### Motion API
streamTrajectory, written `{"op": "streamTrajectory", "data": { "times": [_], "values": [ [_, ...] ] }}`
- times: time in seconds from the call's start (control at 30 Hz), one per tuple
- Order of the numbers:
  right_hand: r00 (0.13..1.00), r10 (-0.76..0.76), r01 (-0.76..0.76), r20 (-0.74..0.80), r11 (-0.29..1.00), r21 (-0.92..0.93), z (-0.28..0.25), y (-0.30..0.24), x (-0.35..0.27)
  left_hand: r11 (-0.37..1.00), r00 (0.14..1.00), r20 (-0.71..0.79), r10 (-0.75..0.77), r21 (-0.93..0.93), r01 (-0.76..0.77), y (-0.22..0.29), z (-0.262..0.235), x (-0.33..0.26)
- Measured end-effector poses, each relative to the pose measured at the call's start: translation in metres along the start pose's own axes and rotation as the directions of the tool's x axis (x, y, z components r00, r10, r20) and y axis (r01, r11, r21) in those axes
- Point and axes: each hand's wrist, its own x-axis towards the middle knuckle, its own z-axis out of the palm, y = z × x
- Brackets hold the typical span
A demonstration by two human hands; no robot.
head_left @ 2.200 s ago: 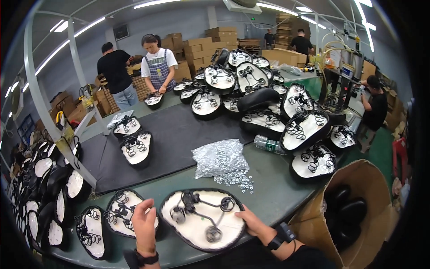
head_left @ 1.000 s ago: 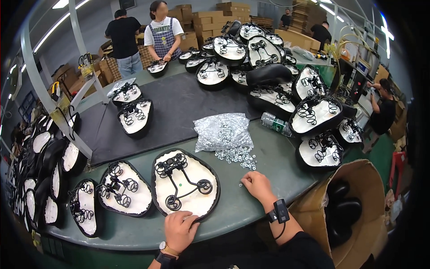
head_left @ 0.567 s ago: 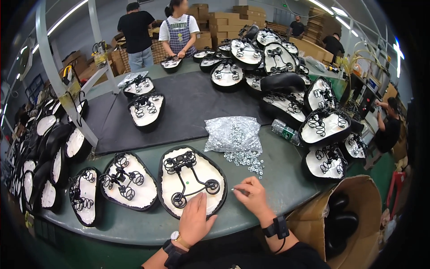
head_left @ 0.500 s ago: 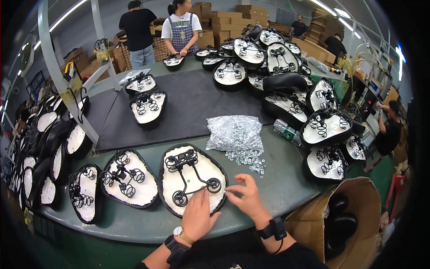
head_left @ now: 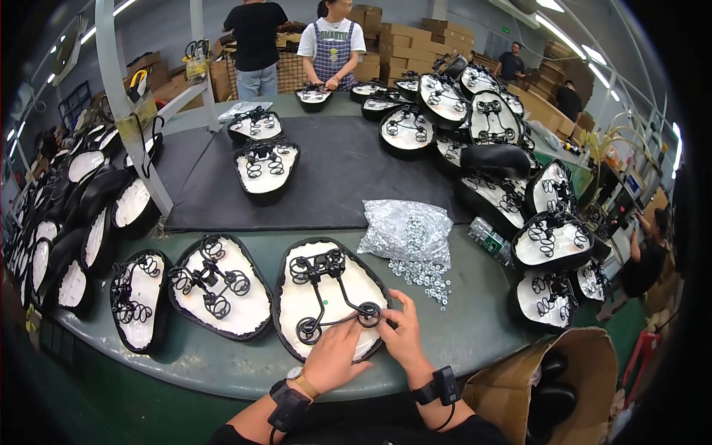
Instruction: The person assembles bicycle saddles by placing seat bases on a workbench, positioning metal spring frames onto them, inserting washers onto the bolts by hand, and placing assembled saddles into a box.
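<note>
An upturned bicycle saddle (head_left: 297,319) lies before me, its white underside facing up in a black rim. A black wire frame (head_left: 324,293) with coil springs sits on it. My left hand (head_left: 337,352) lies on the saddle's near part, fingers stretched flat, tips by the frame's cross bar. At the near right coil spring (head_left: 369,314), my right hand (head_left: 404,334) has thumb and fingertips drawn together against the coil's edge; anything small between them is hidden. Beyond stands a clear plastic bag (head_left: 408,230) of metal nuts, with loose nuts (head_left: 426,278) spilled in front of it.
More upturned saddles, one nearby (head_left: 222,293), lie to the left. A tall saddle pile (head_left: 475,126) rises at the back right, with a plastic bottle (head_left: 489,241) beside it. An open cardboard box (head_left: 493,393) stands at the lower right. A co-worker (head_left: 334,48) handles a saddle across the table.
My right hand has moved in from beside the saddle's rim to the near right coil spring. My left hand stays flat on the saddle. The whole view has shifted slightly.
</note>
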Motion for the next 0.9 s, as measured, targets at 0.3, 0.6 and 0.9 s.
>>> {"op": "streamTrajectory", "data": {
  "times": [0.3, 0.6, 0.9],
  "values": [
    [0.994, 0.113, -0.113, 0.01, 0.994, 0.008, 0.003, 0.007, 0.008, 0.994, 0.999, -0.043, 0.009, 0.113, -0.004, 0.008, 0.003, 0.005],
    [0.988, 0.144, -0.144, 0.053, 0.99, -0.014, 0.008, 0.014, 0.014, 0.973, 0.996, -0.048, -0.078, 0.212, 0.087, 0.014, 0.014, 0.014],
    [0.98, 0.014, -0.008, 0.197, 0.999, -0.034, -0.015, 0.012, 0.002, 0.987, 0.995, -0.086, -0.057, 0.144, 0.069, 0.012, 0.015, 0.011]
  ]
}}
